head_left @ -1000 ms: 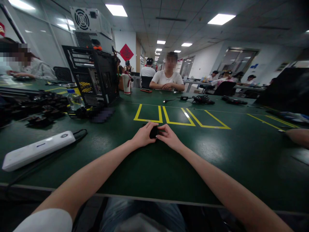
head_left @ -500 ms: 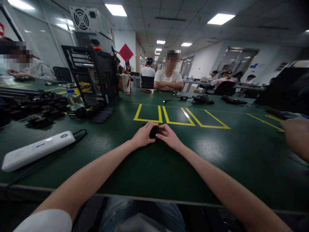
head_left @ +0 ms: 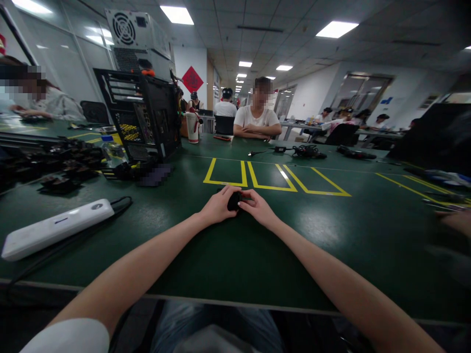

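A small black object point(head_left: 233, 201) is between my two hands, over the green table point(head_left: 235, 264); its kind is too small and too covered to make out. My left hand point(head_left: 218, 205) is closed round its left side, thumb below and fingers over the top. From the right, my right hand point(head_left: 256, 208) pinches at the object's edge with thumb and fingertips. Just beyond my hands lie yellow tape outlines point(head_left: 272, 187) on the tabletop.
To the left lie a white power strip point(head_left: 59, 228) with a cable and a heap of black parts point(head_left: 62, 164). An open black computer case point(head_left: 147, 115) stands behind. Coiled black cables point(head_left: 309, 151) lie farther back. Another person's hand point(head_left: 456, 220) is at the right edge.
My hands stay almost in place round the black object. At the right edge, the other person's hand has moved lower and outward, partly out of view.
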`<action>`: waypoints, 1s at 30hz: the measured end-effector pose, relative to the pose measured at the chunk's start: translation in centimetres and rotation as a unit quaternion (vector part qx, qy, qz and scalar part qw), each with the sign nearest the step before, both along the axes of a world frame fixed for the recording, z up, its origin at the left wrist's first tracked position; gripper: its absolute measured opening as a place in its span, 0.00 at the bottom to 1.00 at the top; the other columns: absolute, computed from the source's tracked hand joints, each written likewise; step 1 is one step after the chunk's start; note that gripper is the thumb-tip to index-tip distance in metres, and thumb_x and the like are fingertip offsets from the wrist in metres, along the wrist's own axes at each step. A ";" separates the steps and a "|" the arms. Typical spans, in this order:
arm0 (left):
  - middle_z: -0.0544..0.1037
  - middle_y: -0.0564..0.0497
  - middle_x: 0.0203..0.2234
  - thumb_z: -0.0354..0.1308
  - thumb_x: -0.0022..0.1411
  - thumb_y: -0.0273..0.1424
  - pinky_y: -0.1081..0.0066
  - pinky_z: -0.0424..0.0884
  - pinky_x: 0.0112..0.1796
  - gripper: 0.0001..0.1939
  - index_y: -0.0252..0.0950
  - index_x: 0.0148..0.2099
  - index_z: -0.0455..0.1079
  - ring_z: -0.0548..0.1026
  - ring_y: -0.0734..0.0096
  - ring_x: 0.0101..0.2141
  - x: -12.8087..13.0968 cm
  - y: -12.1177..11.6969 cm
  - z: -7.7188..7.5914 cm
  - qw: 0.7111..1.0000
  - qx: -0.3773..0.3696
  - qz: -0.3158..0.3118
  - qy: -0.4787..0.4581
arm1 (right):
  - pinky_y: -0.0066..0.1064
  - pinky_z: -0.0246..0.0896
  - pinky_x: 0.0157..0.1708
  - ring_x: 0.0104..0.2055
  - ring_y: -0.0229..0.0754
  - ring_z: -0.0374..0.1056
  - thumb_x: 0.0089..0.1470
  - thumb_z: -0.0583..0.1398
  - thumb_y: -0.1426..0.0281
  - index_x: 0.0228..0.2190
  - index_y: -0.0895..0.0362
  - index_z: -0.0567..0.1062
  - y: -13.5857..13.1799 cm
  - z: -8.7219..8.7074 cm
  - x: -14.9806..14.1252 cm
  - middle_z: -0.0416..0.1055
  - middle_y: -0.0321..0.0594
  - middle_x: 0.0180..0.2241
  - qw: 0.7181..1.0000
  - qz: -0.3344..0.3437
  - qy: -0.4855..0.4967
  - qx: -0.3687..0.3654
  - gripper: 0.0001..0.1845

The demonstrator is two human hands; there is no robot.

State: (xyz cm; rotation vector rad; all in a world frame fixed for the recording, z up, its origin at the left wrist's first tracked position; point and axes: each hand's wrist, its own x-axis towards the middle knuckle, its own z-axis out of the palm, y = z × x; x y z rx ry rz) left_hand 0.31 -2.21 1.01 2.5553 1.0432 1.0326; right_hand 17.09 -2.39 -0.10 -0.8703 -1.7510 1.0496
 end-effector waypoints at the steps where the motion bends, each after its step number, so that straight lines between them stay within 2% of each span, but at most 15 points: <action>1: 0.62 0.50 0.44 0.58 0.44 0.27 0.62 0.65 0.42 0.30 0.41 0.50 0.53 0.65 0.62 0.44 0.0 0.0 0.0 1.000 0.000 0.002 0.001 | 0.36 0.60 0.45 0.43 0.39 0.63 0.42 0.58 0.70 0.37 0.55 0.63 0.0 0.0 0.0 0.63 0.38 0.40 1.000 0.007 0.005 -0.002 0.16; 8: 0.62 0.50 0.44 0.58 0.45 0.27 0.62 0.65 0.42 0.30 0.41 0.51 0.52 0.65 0.63 0.44 0.0 0.2 -0.1 1.000 0.005 -0.004 -0.008 | 0.35 0.61 0.43 0.41 0.38 0.64 0.45 0.57 0.68 0.33 0.54 0.63 -0.1 -0.2 -0.3 0.64 0.35 0.37 1.000 -0.005 0.016 0.006 0.10; 14: 0.62 0.50 0.44 0.58 0.45 0.27 0.63 0.66 0.40 0.30 0.42 0.51 0.52 0.65 0.63 0.43 0.0 0.0 0.1 1.000 -0.001 -0.010 -0.010 | 0.37 0.57 0.48 0.46 0.39 0.61 0.45 0.57 0.69 0.39 0.53 0.63 0.0 0.1 0.0 0.62 0.38 0.42 1.000 -0.009 -0.003 0.009 0.17; 19: 0.62 0.49 0.44 0.58 0.45 0.28 0.62 0.65 0.40 0.30 0.42 0.51 0.53 0.65 0.63 0.43 -0.1 0.0 0.0 1.000 -0.004 -0.007 -0.009 | 0.36 0.59 0.46 0.44 0.39 0.62 0.42 0.59 0.70 0.36 0.54 0.63 -0.3 0.1 -0.1 0.62 0.37 0.40 1.000 0.023 0.019 -0.003 0.16; 24: 0.62 0.50 0.45 0.58 0.44 0.28 0.62 0.64 0.42 0.30 0.42 0.51 0.53 0.65 0.62 0.44 0.0 0.2 -0.2 1.000 0.002 -0.002 -0.010 | 0.35 0.62 0.42 0.40 0.38 0.65 0.45 0.57 0.68 0.34 0.54 0.63 0.1 -0.3 -0.2 0.63 0.36 0.37 1.000 0.003 0.021 0.000 0.11; 30: 0.62 0.50 0.44 0.58 0.43 0.27 0.62 0.64 0.42 0.30 0.42 0.50 0.53 0.65 0.62 0.44 0.0 0.2 -0.2 1.000 -0.003 0.000 -0.013 | 0.37 0.59 0.45 0.45 0.40 0.62 0.44 0.57 0.69 0.40 0.54 0.63 0.4 -0.2 0.0 0.63 0.39 0.41 1.000 -0.013 -0.005 0.004 0.17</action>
